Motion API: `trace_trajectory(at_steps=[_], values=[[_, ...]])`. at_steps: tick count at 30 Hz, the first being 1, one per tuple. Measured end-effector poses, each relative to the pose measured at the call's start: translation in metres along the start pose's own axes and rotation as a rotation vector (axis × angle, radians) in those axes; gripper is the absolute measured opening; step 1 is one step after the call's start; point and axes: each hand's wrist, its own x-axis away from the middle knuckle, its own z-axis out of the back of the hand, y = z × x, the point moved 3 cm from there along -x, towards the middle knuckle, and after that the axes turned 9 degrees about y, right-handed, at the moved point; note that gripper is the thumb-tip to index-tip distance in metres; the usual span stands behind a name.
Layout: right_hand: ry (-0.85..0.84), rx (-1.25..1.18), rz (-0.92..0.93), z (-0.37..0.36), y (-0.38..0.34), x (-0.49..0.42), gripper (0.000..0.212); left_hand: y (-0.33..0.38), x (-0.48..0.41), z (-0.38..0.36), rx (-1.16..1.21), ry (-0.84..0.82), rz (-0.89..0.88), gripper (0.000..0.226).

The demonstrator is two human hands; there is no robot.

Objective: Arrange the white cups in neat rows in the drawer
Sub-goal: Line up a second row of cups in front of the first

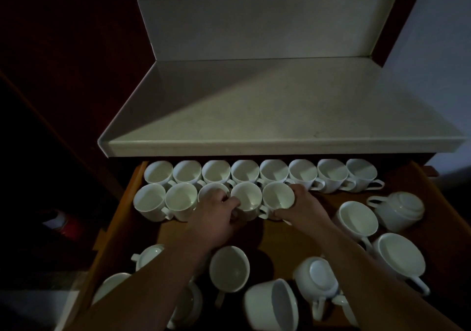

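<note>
An open wooden drawer point(285, 236) holds many white cups. Several upright cups form a back row point(274, 172) under the counter edge. In front of it runs a shorter second row point(150, 202), also upright. My left hand point(216, 214) grips the fourth cup point(246, 198) of that row and partly covers the third. My right hand point(300, 207) holds the fifth cup point(277, 195), the row's right end. Loose cups lie scattered in the front half, some on their sides point(229, 269), some upside down point(400, 211).
A white countertop point(280, 106) with an upright back panel overhangs the drawer's rear. The drawer's left wall point(122, 218) and right wall bound the cups. Bare wood shows in the middle right of the drawer. The surroundings are dark.
</note>
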Motion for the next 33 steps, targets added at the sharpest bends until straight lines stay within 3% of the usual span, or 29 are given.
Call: trace_trajectory(at_steps=[5, 8, 14, 20, 24, 28, 33], values=[[0.002, 0.006, 0.014, 0.000, -0.002, 0.000, 0.074, 0.003, -0.008, -0.001, -0.028, -0.001, 0.033, 0.037], [0.003, 0.001, 0.017, 0.002, -0.005, 0.005, 0.061, 0.004, -0.007, 0.000, -0.034, 0.037, 0.011, 0.035], [-0.005, 0.027, -0.024, 0.004, -0.011, 0.011, 0.072, 0.009, -0.009, 0.007, -0.145, 0.056, -0.043, 0.046], [0.011, 0.086, -0.045, 0.046, -0.018, 0.016, 0.054, 0.047, -0.025, 0.033, -0.048, 0.121, -0.079, 0.051], [0.087, 0.244, -0.017, 0.106, -0.008, 0.021, 0.022, 0.098, -0.045, 0.039, 0.159, -0.016, -0.120, 0.036], [0.091, 0.405, -0.018, 0.163, 0.025, 0.027, 0.019, 0.162, -0.044, 0.028, 0.226, -0.136, -0.240, 0.033], [0.094, 0.362, -0.039, 0.226, 0.069, 0.029, 0.014, 0.231, -0.054, -0.009, 0.251, -0.186, -0.206, 0.044]])
